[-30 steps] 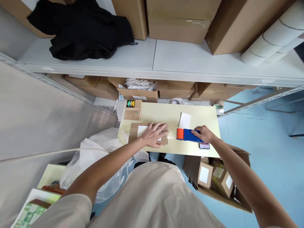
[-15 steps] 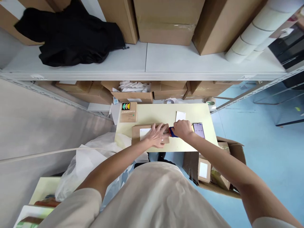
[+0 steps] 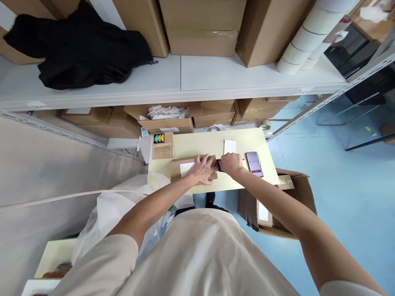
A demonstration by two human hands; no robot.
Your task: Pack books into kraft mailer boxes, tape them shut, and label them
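Observation:
A closed cardboard box (image 3: 176, 169) with a white label (image 3: 186, 168) lies lengthwise on the small pale yellow table (image 3: 197, 142). My left hand (image 3: 203, 169) is spread across the box's right end, gripping it with curved fingers. Just right of that end, my right hand (image 3: 232, 163) is closed round a blue tool with a red edge, which looks like a tape dispenser (image 3: 219, 165). My fingers cover most of it. Beyond my right hand lies a white card (image 3: 230, 146). A phone (image 3: 254, 164) with a lit screen lies to its right.
A printed brown carton (image 3: 163, 145) sits at the table's far left. Behind it, a shelf (image 3: 216, 76) carries boxes, a black garment (image 3: 92, 49) and white rolls (image 3: 304, 41). An open carton (image 3: 304, 205) stands on the floor at right; white plastic sheeting (image 3: 114, 209) hangs at left.
The whole view has shifted and tilted slightly. Both hands stay at the right end of the box, with the blue tool still held against or close to it.

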